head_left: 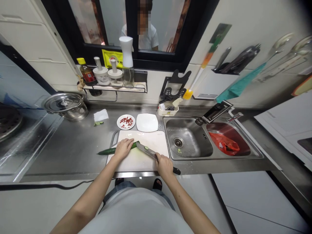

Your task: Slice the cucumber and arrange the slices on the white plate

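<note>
L hand (123, 148) grasping cucumber (107, 151) on cutting bd. (136, 164), R hand (165, 165) gripping knife (151, 153) over bd., sq. plate (147, 122) sitting behind bd.

Green cucumber (107, 151) – overhanging white board (136, 166); black-handled knife (151, 153) – blade at cucumber's right end

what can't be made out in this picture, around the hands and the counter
All in the head view:
- Cucumber: middle hidden by the left hand.
- Knife: part of the handle covered by the right hand.
- Pot: inside hidden by its lid.
- Bottle label: print too small.
</note>
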`<state>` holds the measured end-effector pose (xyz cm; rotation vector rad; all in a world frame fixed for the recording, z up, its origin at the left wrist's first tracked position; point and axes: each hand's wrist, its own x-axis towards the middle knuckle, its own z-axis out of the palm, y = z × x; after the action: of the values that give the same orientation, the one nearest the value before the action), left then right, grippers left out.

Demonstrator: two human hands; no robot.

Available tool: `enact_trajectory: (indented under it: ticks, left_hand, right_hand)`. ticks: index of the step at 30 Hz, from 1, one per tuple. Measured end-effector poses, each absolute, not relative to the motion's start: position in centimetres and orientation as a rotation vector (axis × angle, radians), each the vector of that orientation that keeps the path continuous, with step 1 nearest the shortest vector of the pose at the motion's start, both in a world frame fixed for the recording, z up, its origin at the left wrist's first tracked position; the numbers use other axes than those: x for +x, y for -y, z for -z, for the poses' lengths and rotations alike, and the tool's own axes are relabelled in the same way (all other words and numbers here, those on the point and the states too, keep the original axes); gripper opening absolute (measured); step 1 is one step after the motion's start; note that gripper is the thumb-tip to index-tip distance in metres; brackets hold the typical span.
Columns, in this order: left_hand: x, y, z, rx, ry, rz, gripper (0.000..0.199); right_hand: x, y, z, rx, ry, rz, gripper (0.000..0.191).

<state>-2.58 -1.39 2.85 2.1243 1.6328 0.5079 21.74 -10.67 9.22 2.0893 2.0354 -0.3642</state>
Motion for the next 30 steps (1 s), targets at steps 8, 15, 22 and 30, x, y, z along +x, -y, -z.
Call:
enact_trajectory:
  ticks: [8,15,22,30]
  left_hand:
    - [0.5,1.8,-6.6,2.176,-1.364,-0.58,0.037]
    - [2.7,1.8,-8.2,2.107,-1.29,-0.526,0.022]
    - [2.7,0.8,-6.8,1.696,-1.413,-0.797,0.015]
    - [-2.1,-2.4,-4.5,1.464,-1.96,-0.806,0.017]
  right_hand:
    - [21.9,10.5,-9.4,2.082,-2.134,0.179,0.041]
    - [22.0,10.5,-9.7,2.069,-2.208,0.107,0.039]
    - [22.2,10.4,-9.3,2.067,-2.143,0.194,0.042]
    - [23.0,10.3,-9.3,2.092,-2.094,0.299,0.045]
